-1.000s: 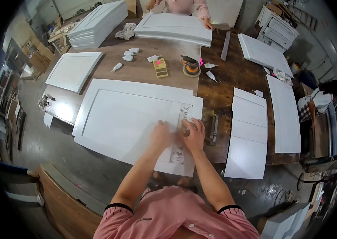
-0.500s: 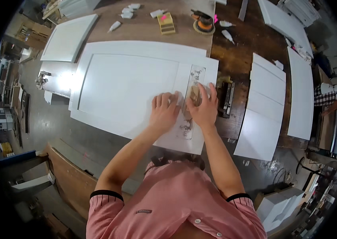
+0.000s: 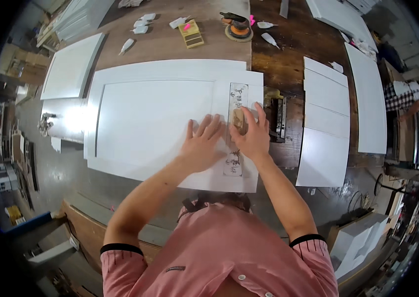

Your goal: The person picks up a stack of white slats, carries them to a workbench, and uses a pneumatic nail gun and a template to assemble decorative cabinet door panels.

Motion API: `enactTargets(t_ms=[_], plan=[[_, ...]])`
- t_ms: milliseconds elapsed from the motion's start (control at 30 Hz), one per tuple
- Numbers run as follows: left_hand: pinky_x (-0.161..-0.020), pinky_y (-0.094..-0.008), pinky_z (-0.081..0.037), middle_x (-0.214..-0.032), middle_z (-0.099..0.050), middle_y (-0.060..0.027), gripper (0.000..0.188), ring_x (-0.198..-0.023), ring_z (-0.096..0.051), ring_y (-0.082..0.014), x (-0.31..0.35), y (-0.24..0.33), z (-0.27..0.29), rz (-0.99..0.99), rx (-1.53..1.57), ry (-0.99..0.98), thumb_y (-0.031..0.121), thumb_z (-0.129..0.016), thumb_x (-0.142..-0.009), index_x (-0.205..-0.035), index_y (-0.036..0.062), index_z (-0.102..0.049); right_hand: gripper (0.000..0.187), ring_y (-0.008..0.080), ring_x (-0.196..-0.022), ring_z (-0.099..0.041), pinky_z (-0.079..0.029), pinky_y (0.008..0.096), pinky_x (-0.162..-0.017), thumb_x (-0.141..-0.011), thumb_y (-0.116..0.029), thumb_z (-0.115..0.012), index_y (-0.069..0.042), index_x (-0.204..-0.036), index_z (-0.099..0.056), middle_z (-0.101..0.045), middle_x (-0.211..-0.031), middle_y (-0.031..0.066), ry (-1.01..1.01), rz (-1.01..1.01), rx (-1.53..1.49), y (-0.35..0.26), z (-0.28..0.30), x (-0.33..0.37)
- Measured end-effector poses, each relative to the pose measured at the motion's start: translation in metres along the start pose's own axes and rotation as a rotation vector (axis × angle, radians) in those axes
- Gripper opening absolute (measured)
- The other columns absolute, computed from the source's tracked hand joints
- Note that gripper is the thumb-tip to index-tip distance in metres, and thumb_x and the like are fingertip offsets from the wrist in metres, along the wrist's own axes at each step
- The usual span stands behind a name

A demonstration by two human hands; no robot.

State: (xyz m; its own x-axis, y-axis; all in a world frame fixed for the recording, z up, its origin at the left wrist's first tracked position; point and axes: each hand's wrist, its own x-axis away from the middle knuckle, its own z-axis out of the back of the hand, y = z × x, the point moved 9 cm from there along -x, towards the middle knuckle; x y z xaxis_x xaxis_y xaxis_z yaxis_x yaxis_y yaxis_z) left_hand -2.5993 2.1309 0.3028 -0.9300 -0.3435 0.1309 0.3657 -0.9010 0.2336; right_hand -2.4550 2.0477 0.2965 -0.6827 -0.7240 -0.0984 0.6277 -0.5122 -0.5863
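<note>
A large white cabinet door point(image 3: 155, 119) with a recessed panel lies in front of me. Along its right side lies a narrow pale strip with dark markings point(image 3: 239, 91). My right hand point(image 3: 254, 133) grips a small tan block point(image 3: 238, 118) between thumb and fingers, and the block rests on the strip. My fingers partly cover the block, so its exact kind is unclear. To the left of the strip, my left hand point(image 3: 202, 146) lies on the door's surface with fingers spread, holding nothing.
Beyond the door are an orange and black sander point(image 3: 239, 30), a yellow box point(image 3: 191, 34) and several white squeeze bottles point(image 3: 141, 25). A dark metal tool point(image 3: 279, 119) lies right of the door. White panels point(image 3: 325, 119) lie farther right; another panel point(image 3: 73, 67) lies left.
My left hand has spread its fingers and slid a little away from the strip. The right hand keeps its hold on the block. The whole view has shifted slightly.
</note>
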Motion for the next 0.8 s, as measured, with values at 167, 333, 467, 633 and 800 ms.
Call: enactTargets(t_ms=[167,333,467,633,800], plan=[[-0.117,-0.0749,-0.023,-0.171,-0.018,-0.0190,0.111,-0.158,-0.017,-0.0355,-0.003,0.012,0.000,-0.141,-0.074,-0.251,0.064,-0.073,-0.084,-0.161,-0.0008,-0.027,0.060,0.0450,-0.133,-0.046,-0.051,0.0539,-0.102,-0.084,-0.039,-0.076,-0.024,-0.140,-0.059,-0.034,-0.159,0.0111,0.034,0.025,0.016,-0.003,0.000,0.002],[-0.116,-0.0740,-0.025,-0.170,-0.018,-0.0197,0.113,-0.158,-0.018,-0.0353,-0.006,0.024,0.009,-0.153,-0.160,-0.277,0.065,-0.073,-0.083,-0.160,-0.0033,-0.027,0.059,0.0432,-0.135,-0.045,-0.055,0.0534,-0.097,-0.083,-0.040,-0.074,-0.026,-0.139,-0.058,-0.032,-0.161,0.0082,-0.057,-0.113,0.081,-0.008,0.004,0.002],[-0.117,-0.0703,-0.028,-0.168,-0.022,-0.0204,0.109,-0.157,-0.021,-0.0356,-0.005,0.019,0.005,-0.153,-0.141,-0.265,0.063,-0.073,-0.085,-0.158,-0.0042,-0.029,0.052,0.0390,-0.135,-0.048,-0.050,0.0473,-0.104,-0.091,-0.037,-0.070,-0.019,-0.138,-0.059,-0.041,-0.156,0.0122,0.022,-0.065,-0.073,0.008,-0.005,0.000],[-0.117,-0.0541,-0.035,-0.166,-0.030,-0.0143,0.094,-0.153,-0.028,-0.0318,-0.023,0.004,0.019,-0.220,0.111,-0.253,0.051,-0.077,-0.086,-0.155,-0.0003,-0.037,0.046,0.0353,-0.126,-0.061,-0.045,0.0426,-0.110,-0.094,-0.026,-0.068,-0.011,-0.138,-0.061,-0.065,-0.132,0.0164,0.398,-0.372,-0.913,0.134,-0.009,-0.007],[-0.117,-0.0532,-0.035,-0.166,-0.030,-0.0108,0.092,-0.152,-0.031,-0.0330,-0.049,-0.029,0.034,-0.151,0.050,-0.055,0.048,-0.078,-0.086,-0.156,0.0043,-0.037,0.048,0.0340,-0.132,-0.057,-0.045,0.0445,-0.110,-0.093,-0.027,-0.069,-0.011,-0.137,-0.063,-0.062,-0.140,0.0169,0.123,-0.393,-0.286,0.124,-0.001,-0.040]])
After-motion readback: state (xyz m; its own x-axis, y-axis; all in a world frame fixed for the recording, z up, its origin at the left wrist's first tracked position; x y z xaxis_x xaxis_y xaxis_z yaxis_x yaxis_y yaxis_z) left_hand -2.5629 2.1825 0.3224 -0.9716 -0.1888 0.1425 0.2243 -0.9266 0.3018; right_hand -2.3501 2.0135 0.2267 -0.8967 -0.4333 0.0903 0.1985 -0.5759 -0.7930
